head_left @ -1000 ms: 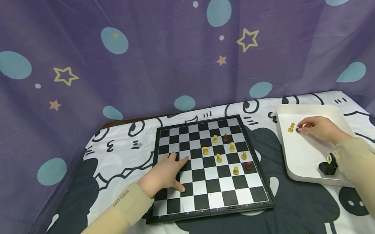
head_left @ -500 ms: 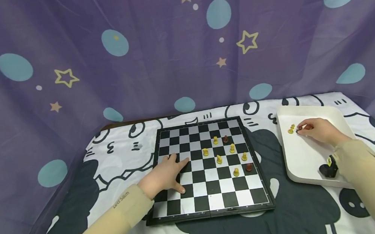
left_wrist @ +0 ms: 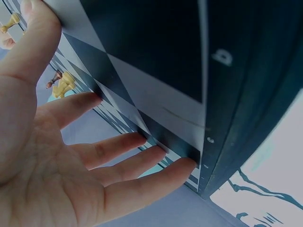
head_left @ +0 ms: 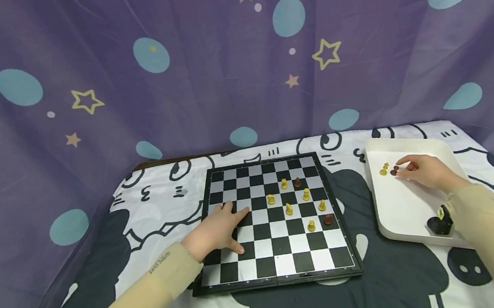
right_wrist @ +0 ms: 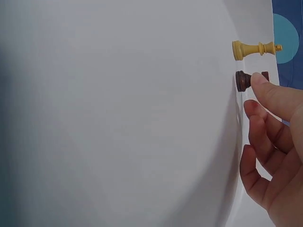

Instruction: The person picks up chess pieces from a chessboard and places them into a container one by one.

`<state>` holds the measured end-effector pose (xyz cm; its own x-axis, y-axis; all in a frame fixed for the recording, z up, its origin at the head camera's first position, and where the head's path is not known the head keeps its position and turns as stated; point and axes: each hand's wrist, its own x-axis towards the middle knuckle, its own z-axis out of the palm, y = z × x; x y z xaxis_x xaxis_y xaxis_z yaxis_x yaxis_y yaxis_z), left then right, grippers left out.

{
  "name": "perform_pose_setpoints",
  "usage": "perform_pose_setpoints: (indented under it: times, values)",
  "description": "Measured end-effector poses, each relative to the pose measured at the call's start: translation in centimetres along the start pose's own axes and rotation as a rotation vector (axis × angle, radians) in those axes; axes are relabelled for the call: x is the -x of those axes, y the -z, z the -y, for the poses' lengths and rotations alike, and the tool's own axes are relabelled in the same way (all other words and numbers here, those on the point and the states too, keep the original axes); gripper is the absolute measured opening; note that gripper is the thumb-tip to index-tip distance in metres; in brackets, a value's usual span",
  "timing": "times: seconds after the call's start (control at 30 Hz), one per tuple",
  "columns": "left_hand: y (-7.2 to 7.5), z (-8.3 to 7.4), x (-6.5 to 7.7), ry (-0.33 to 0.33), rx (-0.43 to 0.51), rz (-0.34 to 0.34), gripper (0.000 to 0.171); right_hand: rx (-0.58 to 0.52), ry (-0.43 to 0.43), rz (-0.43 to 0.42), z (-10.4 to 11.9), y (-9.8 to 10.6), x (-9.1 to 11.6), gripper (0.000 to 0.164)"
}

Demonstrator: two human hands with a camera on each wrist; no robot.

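A black-and-white chessboard (head_left: 263, 246) bears several yellow chess pieces (head_left: 289, 209) and two dark brown pieces (head_left: 328, 219) on its right half. My left hand (head_left: 214, 229) rests on the board's left side, fingers spread, fingertips touching the squares. Over a white tray (head_left: 398, 219) at the right is my right hand (head_left: 427, 172), its fingers loosely bent. Its thumb partly covers a brown chess piece (right_wrist: 243, 81) in the right wrist view; the fingers do not appear closed round it. Beside that piece a yellow king (right_wrist: 253, 49) stands upright in the tray.
A black rounded object (head_left: 440, 224) with a yellow mark sits by the right sleeve, over the tray's near part. The patterned cloth (head_left: 161, 192) lies under board and tray. A purple curtain (head_left: 205, 88) hangs behind.
My right hand has drawn slightly rightward from the brown piece, which now shows more fully beside the yellow king in the tray. The left hand has stayed in place.
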<state>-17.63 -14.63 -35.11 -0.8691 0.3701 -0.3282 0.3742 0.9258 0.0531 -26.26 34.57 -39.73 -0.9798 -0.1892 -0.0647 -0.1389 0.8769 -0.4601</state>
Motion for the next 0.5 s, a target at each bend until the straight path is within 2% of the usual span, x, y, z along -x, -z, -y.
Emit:
perform_pose_setpoints:
  times: [0.17, 0.5]
  values:
    - [0.0, 0.1, 0.0, 0.000, 0.006, 0.000, 0.097, 0.002, 0.020, 0.004, 0.0, 0.6, 0.6, 0.041]
    - [-0.2, 0.1, -0.1, 0.004, 0.018, -0.001, 0.097, 0.013, 0.105, -0.068, 0.6, 1.3, 1.5, 0.034]
